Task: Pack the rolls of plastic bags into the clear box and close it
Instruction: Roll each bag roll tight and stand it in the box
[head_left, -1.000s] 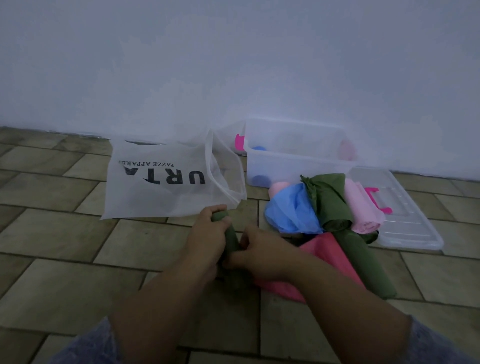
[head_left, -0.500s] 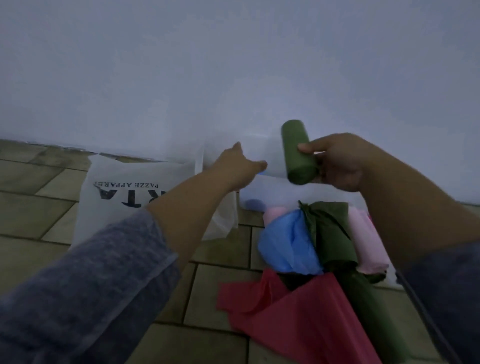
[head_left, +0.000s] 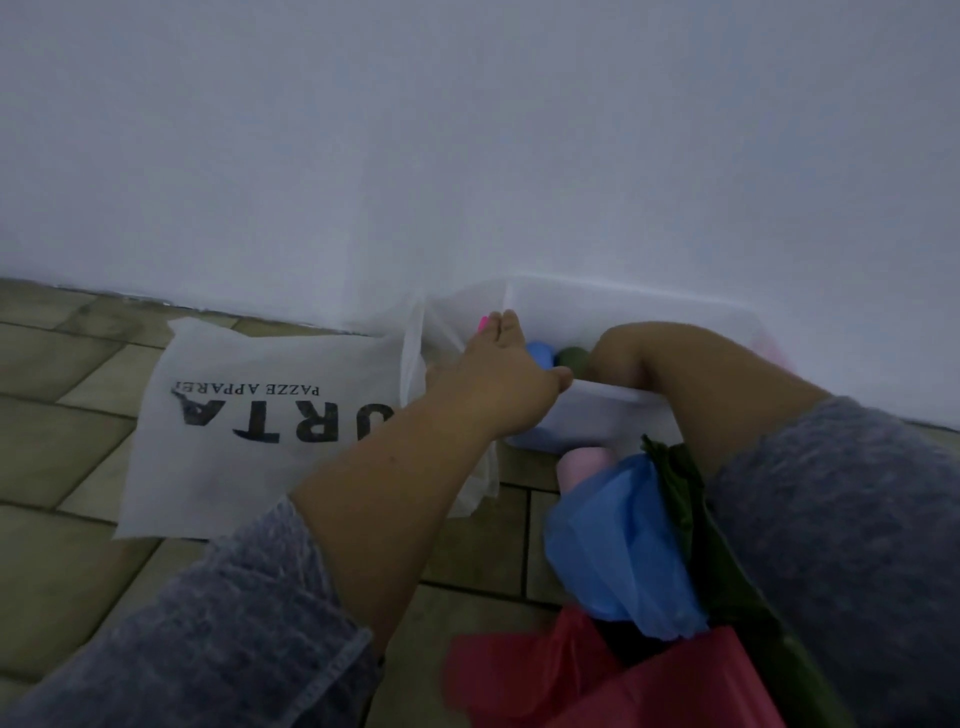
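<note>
The clear box stands open on the floor against the wall. A blue roll and a dark green roll lie inside it. My left hand rests on the box's near left corner, thumb hooked over the front rim. My right hand bends down into the box right beside the green roll; its fingers are hidden behind the rim. In front of the box lie a pink roll, a loose blue bag, dark green bags and a red bag.
A white non-woven bag with black print lies flat to the left of the box, touching it. A pink latch shows at the box's left end. The white wall is directly behind. Brown floor tiles spread left.
My right hand carried the green roll from above the box down into it. My left hand moved onto the box's near left corner. The camera has leaned closer.
</note>
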